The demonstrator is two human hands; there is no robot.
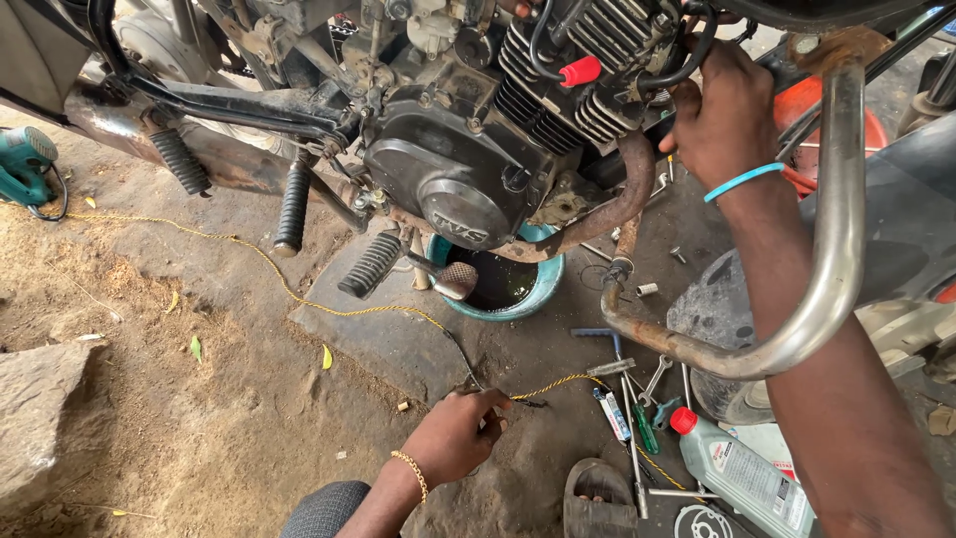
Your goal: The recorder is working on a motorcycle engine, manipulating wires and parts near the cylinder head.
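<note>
A motorcycle engine point(468, 169) with a black side cover and a finned cylinder point(558, 100) hangs over the ground. My right hand point(727, 120), a blue band on its wrist, reaches up to the cylinder's right side above the rusty exhaust pipe point(627, 199). Its fingers curl around the cylinder head among black hoses, their tips hidden. My left hand point(458, 433), wearing a gold bracelet, rests on the dirt with bent fingers. It lies on a yellow cord point(299, 299) that runs across the ground. Whether it grips the cord is unclear.
A teal pan point(538, 289) of dark oil sits under the engine. Spanners and screwdrivers point(627, 408), a grey oil bottle point(742, 468) with a red cap and a sandal point(597, 498) lie lower right. A chrome guard bar point(836, 249) curves past my right arm. A teal power tool point(25, 169) lies at the left.
</note>
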